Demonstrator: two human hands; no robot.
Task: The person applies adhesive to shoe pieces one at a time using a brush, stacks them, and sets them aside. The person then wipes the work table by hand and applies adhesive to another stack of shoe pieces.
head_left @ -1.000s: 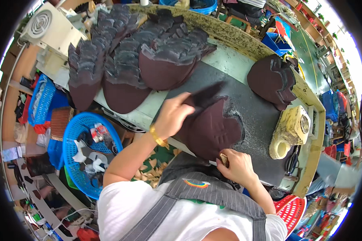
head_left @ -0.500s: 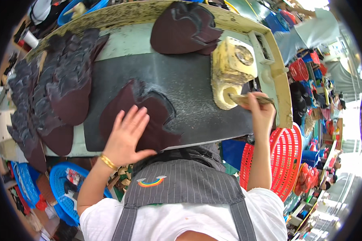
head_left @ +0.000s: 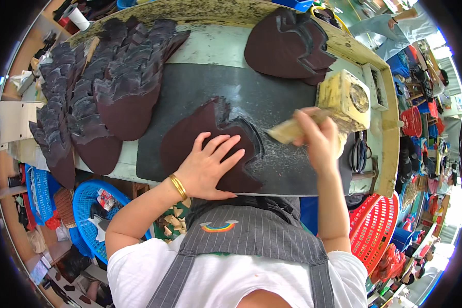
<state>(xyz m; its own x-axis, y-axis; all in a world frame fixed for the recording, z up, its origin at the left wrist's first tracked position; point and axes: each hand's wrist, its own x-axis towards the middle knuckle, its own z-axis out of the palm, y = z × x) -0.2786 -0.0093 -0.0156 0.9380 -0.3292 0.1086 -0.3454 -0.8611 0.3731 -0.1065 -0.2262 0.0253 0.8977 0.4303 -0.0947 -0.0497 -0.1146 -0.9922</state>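
Note:
My left hand [head_left: 206, 168] lies with fingers spread on a dark maroon shoe-upper piece [head_left: 186, 137], holding it flat on the black mat [head_left: 190, 82]. The stepped right edge of the piece shows a dark, wet-looking band. My right hand [head_left: 317, 137] grips a flat tan brush [head_left: 286, 131], its tip pointing left, just right of that edge. Whether the brush touches the mat I cannot tell. Behind the right hand stands a yellowish, stained plastic jug [head_left: 346, 97], its lower opening mostly hidden by the hand.
Overlapping rows of similar pieces [head_left: 126, 115] cover the table's left side; another stack [head_left: 280, 49] lies at the far side. Dark-handled scissors [head_left: 361, 154] sit at the right. A raised wooden rim [head_left: 392, 118] borders the table. Blue [head_left: 84, 197] and red baskets [head_left: 372, 231] stand below.
My right hand has brought the brush out of the jug's opening and leftward toward the piece. My left hand stays on the piece, its fingers a little more bent. The whole view has shifted.

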